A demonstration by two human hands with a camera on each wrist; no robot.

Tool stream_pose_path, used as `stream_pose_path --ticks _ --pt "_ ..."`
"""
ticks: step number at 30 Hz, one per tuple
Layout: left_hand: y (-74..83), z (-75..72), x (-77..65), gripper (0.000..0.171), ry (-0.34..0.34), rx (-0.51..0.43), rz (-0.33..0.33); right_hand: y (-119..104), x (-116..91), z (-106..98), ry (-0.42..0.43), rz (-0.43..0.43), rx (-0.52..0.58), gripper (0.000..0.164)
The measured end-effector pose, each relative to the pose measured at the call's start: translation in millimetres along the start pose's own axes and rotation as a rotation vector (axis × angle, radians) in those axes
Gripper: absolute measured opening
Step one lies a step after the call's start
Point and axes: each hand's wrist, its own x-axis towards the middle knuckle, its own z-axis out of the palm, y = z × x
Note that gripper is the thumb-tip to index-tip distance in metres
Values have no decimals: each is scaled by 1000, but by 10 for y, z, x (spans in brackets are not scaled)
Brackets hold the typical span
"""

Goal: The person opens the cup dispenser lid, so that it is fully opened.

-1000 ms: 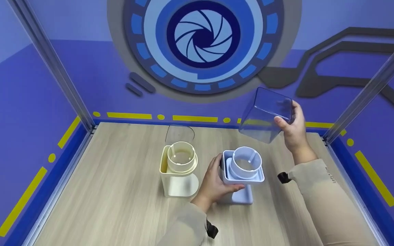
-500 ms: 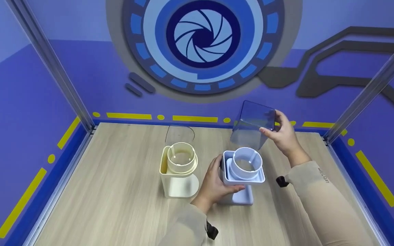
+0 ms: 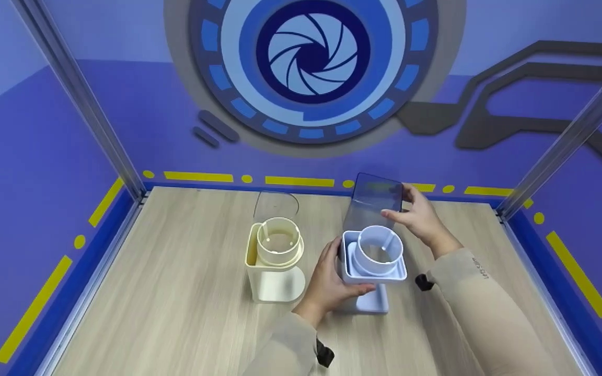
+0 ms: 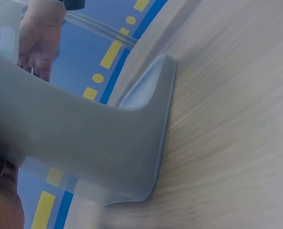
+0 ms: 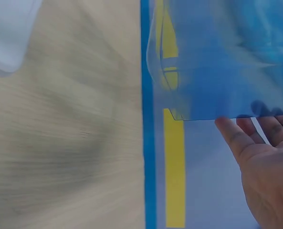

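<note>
My left hand grips the side of a light-blue plastic stand with a round open collar on top. The stand's curved body and foot fill much of the left wrist view. Behind it and slightly right, my right hand holds a clear, smoky-blue rectangular container by its right side, thumb in front. In the right wrist view, fingers and thumb meet the edge of this container. The container is raised and tilted; its lower end is partly hidden behind the collar.
A cream stand of like shape, with its own round collar, stands to the left. Behind it is a clear rounded piece. Blue walls and metal rails bound the wooden table.
The right hand has brought the clear container down and leftward, from high at the right to just behind the blue stand. The left hand stays on the stand.
</note>
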Motion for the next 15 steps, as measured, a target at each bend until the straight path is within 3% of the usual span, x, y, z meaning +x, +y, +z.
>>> stream_pose_path --ticks 15 --pt "-5 6 -2 129 -5 11 -15 309 74 270 -12 31 -12 107"
